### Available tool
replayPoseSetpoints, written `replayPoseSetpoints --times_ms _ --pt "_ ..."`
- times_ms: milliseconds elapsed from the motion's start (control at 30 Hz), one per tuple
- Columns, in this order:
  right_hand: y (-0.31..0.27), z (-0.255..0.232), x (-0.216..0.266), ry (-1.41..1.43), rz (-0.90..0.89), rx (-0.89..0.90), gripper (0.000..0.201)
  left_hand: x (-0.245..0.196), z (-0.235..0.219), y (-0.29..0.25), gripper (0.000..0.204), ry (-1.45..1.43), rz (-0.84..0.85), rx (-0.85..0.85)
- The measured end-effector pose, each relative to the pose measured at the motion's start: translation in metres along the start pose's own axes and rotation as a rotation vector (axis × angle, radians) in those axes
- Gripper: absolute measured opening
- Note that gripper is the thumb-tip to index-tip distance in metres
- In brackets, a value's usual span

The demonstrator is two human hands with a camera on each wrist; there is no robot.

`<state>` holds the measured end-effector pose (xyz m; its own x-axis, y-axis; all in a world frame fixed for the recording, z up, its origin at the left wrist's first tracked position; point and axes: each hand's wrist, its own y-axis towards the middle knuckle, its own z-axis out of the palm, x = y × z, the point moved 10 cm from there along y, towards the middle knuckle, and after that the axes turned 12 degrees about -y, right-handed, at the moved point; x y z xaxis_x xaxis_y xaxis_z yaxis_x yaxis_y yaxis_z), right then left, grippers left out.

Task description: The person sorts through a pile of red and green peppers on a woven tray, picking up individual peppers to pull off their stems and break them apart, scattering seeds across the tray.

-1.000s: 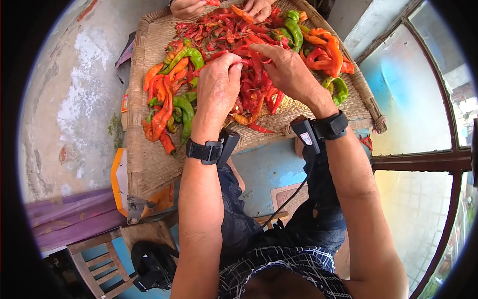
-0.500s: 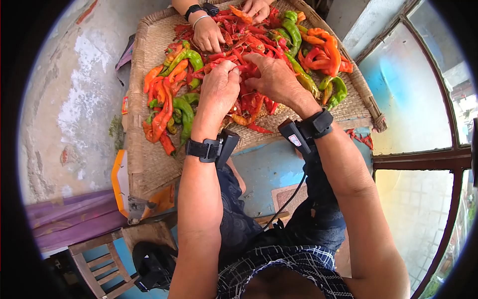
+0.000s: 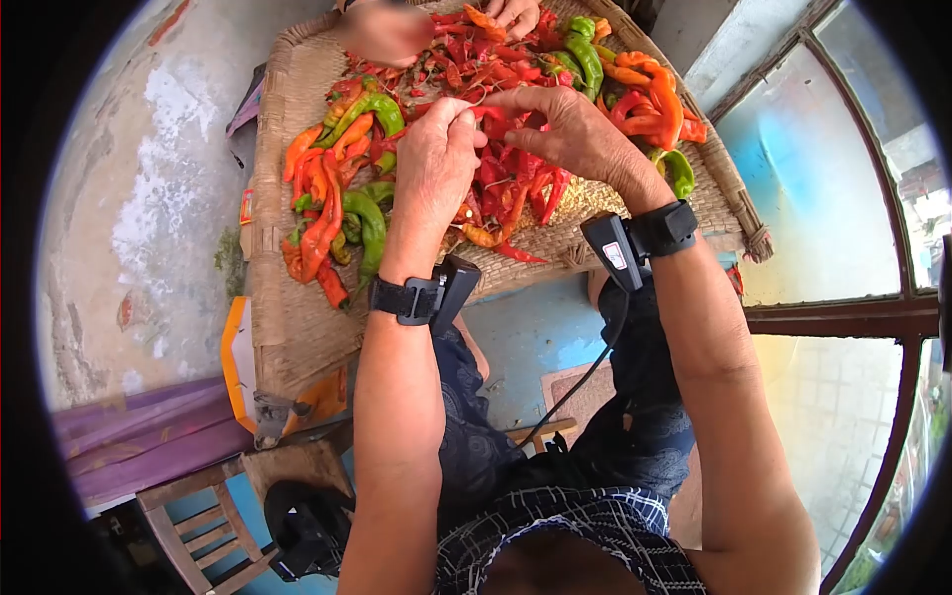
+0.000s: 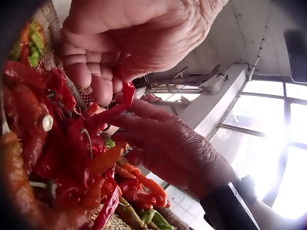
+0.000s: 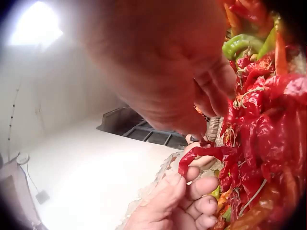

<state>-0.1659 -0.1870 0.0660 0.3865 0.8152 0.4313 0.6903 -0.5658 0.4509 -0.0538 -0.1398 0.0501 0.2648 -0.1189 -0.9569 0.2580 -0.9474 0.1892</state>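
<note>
A thin red pepper [image 4: 114,111] spans the space between both hands, over a heap of red peppers [image 3: 506,188]. Its curled end is pinched between the thumb and fingers of my left hand [image 3: 436,164], seen also in the left wrist view [image 4: 139,36] and the right wrist view [image 5: 168,206]. My right hand [image 3: 585,144] has its thumb and bent index finger around the pepper's other part. The left wrist view places this right hand [image 4: 168,143] behind the pepper; in the right wrist view its palm [image 5: 158,62] hides the fingertips' contact.
A woven tray [image 3: 283,327] holds the heap, with green and orange peppers [image 3: 372,233] at left and more orange ones [image 3: 664,104] at right. Another person's hands [image 3: 516,15] work at the far edge. Windows [image 3: 823,198] stand at right, a wall [image 3: 149,198] at left.
My right hand has lifted off the heap to the pepper at my left fingers. The other person's left-side hand reached into the heap, then drew back toward the far edge.
</note>
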Motion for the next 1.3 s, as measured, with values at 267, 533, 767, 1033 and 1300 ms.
replayPoseSetpoints --times_ms 267,533,767,1033,1300 --pt "-0.011 -0.025 -0.036 0.396 0.401 -0.053 0.016 0.004 0.009 -0.001 0.025 0.019 0.079 0.051" --pt "-0.001 -0.048 -0.043 0.094 0.206 -0.398 0.036 -0.014 0.048 -0.009 0.027 0.39 0.342 0.157" --pt "-0.039 -0.002 -0.078 -0.406 0.38 0.201 0.039 -0.013 0.065 -0.014 0.048 0.649 0.319 0.21" --pt "-0.03 -0.002 -0.049 0.054 0.363 0.082 0.013 0.003 0.024 0.005 0.019 0.387 0.119 0.086" --pt "-0.031 -0.021 -0.051 0.514 0.493 0.191 0.014 0.008 -0.008 0.002 0.023 0.085 0.06 0.047"
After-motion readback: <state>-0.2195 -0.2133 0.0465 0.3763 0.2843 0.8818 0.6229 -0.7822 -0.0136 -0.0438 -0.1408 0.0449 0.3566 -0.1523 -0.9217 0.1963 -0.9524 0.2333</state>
